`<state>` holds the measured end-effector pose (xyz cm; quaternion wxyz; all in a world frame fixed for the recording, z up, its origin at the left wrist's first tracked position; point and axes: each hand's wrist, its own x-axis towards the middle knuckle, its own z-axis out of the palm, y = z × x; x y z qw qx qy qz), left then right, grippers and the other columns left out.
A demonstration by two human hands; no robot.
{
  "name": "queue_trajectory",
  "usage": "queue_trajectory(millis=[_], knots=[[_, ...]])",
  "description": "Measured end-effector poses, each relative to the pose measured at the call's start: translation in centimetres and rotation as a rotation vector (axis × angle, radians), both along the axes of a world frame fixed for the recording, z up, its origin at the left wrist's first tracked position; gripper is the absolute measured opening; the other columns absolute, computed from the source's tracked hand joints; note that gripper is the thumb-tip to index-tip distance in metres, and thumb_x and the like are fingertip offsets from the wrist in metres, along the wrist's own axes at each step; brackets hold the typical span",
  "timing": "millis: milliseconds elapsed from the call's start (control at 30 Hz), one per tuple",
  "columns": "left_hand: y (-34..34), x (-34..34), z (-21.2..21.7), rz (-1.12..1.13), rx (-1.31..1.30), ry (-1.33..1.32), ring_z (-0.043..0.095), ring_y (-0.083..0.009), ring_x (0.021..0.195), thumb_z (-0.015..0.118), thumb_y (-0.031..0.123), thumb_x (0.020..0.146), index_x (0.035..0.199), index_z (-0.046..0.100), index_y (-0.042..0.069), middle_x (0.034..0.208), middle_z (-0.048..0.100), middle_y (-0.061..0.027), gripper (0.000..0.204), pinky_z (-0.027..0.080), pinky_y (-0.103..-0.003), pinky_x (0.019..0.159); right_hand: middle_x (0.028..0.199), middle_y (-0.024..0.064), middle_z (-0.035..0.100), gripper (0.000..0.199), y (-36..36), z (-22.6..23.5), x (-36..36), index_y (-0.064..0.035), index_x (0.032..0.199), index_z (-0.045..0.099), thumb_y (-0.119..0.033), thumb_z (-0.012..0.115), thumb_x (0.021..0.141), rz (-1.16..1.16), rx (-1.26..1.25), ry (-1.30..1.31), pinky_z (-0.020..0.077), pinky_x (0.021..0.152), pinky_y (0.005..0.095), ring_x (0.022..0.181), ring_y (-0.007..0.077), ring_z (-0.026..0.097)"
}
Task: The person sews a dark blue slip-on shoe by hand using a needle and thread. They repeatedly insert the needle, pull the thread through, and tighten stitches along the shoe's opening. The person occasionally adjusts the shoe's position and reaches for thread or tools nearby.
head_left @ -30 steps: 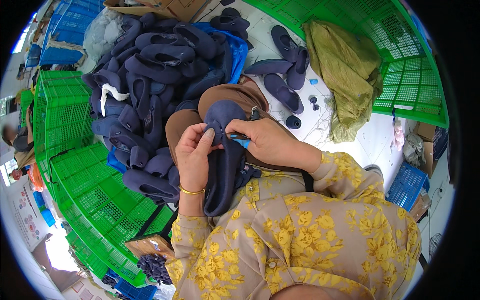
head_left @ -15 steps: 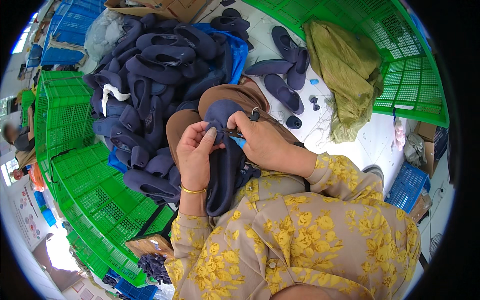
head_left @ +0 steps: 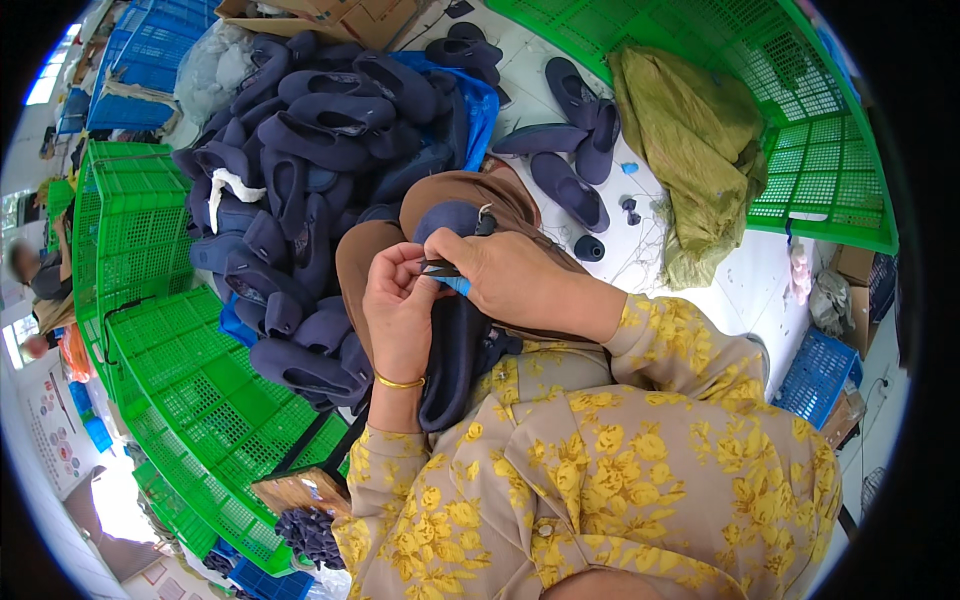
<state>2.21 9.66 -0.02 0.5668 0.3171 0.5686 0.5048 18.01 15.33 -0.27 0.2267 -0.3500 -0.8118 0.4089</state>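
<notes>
Right hand: the right hand [head_left: 515, 275] is closed around small dark snips [head_left: 440, 268] with a blue handle end, their tips pointing left at the upper edge of the shoe.
Left hand: the left hand [head_left: 400, 315], with a gold bangle [head_left: 400, 382] at the wrist, pinches the shoe's rim between thumb and fingers, touching the snip tips.
Shoe in work: a navy fabric shoe upper [head_left: 455, 340] lies lengthwise on the person's lap, toe toward the knees, over brown trousers [head_left: 365, 250].
Risk: I judge the blades sit so close to the left fingertips that a slip could nick a finger or cut into the fabric rather than a loose thread; the shoe rests only on the lap and could slide off.
Nearby: a large pile of navy shoes [head_left: 300, 170] lies left of the knees, partly on a blue bag [head_left: 480, 110].
Floor: a pale floor [head_left: 740, 290] carries a few loose shoes, an olive cloth [head_left: 690, 150] and green plastic crates [head_left: 170, 360] on both sides.
Room: crowded workshop; cardboard boxes [head_left: 330, 15] at the far edge.
</notes>
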Motion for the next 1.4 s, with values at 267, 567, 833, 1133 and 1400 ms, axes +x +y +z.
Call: queue_trajectory(millis=[267,567,833,1133,1400], knots=[[0.0,0.9,0.1,0.029,0.023,0.185,0.061,-0.0061,0.085,0.062,-0.001,0.090,0.111,0.055,0.000,0.097,0.065,-0.0035,0.022,0.051,-0.021,0.074,0.095,0.0130,0.063,0.025,0.7,0.8,0.2,-0.0098,0.104,0.055,-0.011,0.061,0.080,-0.014,0.424,-0.058,0.0504,0.064,0.0455,0.081,0.0324,0.065],[0.0,0.8,0.3,0.064,-0.018,0.175,0.062,-0.0075,0.080,0.064,0.000,0.090,0.111,0.053,-0.001,0.091,0.065,-0.0039,0.024,0.053,-0.021,0.072,0.093,0.0152,0.059,0.023,3.5,3.1,-1.4,-0.0029,0.098,0.058,-0.007,0.064,0.076,-0.224,0.076,0.389,0.0484,0.068,0.0413,0.083,0.0375,0.060],[-0.3,0.9,-0.2,0.022,0.039,0.103,0.062,-0.0100,0.088,0.060,0.000,0.092,0.114,0.054,-0.001,0.098,0.064,-0.0054,0.023,0.054,-0.024,0.076,0.090,0.0108,0.058,0.021,1.5,0.5,0.7,-0.0058,0.100,0.059,-0.013,0.068,0.083,0.006,-0.021,0.045,0.0482,0.071,0.0377,0.082,0.0300,0.060],[-0.1,0.6,-0.8,0.012,0.017,0.131,0.059,-0.0054,0.079,0.064,0.000,0.090,0.104,0.062,0.000,0.090,0.062,0.0001,0.014,0.051,-0.020,0.070,0.082,0.0054,0.062,0.007,1.6,1.7,-2.2,-0.0069,0.095,0.061,-0.009,0.063,0.089,-0.231,-0.021,0.647,0.0473,0.058,0.0352,0.065,0.0196,0.061],[-0.4,0.9,-0.6,0.060,0.000,0.223,0.056,-0.0050,0.074,0.064,0.013,0.094,0.102,0.063,0.001,0.088,0.061,0.0012,0.014,0.048,-0.020,0.067,0.074,-0.0039,0.043,0.022,5.5,10.8,8.8,-0.0079,0.108,0.055,-0.016,0.064,0.090,-0.308,-0.783,0.932,0.0316,0.047,0.0231,0.053,0.0040,0.035]])
